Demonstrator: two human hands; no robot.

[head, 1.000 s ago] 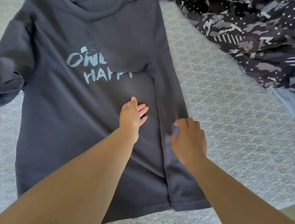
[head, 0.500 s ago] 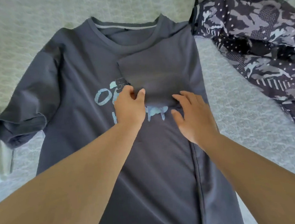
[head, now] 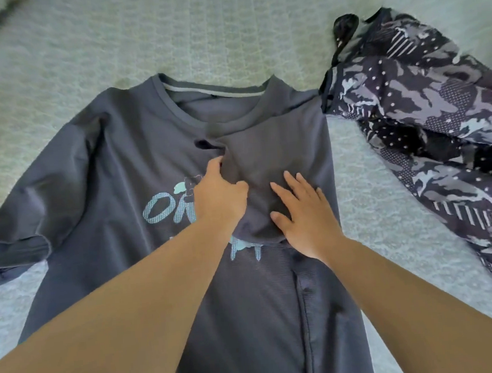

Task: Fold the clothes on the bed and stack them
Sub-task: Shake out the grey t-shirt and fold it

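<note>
shirt (head: pixel 114 173): dark grey, lay flat on the bed (head: pixel 226 26), right side and sleeve folded inward over the print
left hand (head: pixel 219 197): fingers curled, pinching the folded sleeve's edge
right hand (head: pixel 303 214): fingers spread, pressed flat on the fold
camo garment (head: pixel 428 130): crumpled just right of the shirt

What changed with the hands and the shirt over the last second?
Both hands moved up the grey shirt from its lower half to the chest. The left hand now bunches the folded-in sleeve; the right hand lies flat on it. The right side stayed folded over, and the patterned garment stayed beside it.
</note>
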